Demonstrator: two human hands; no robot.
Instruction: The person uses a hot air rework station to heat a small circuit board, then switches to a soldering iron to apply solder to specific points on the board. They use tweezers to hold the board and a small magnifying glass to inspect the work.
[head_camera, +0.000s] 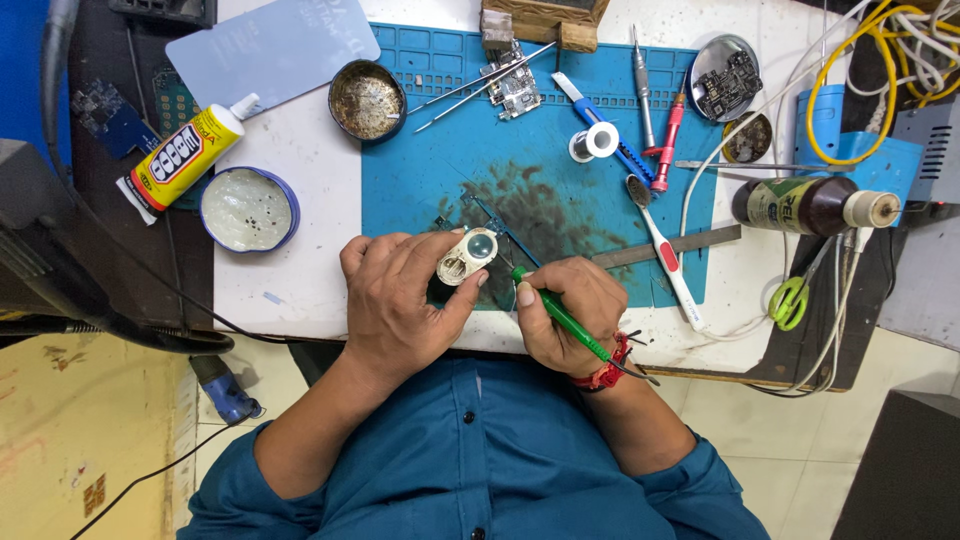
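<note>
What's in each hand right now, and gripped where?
Left hand pinches a small cream device with a round lens by its sides. Right hand grips a green-handled tool pen-style around mid-shaft, tip toward the device.

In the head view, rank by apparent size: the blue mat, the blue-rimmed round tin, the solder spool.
1. Blue mat, largest by far.
2. Blue-rimmed round tin.
3. Solder spool, smallest.
All lie on the same table, so nearness hardly skews this.
</note>
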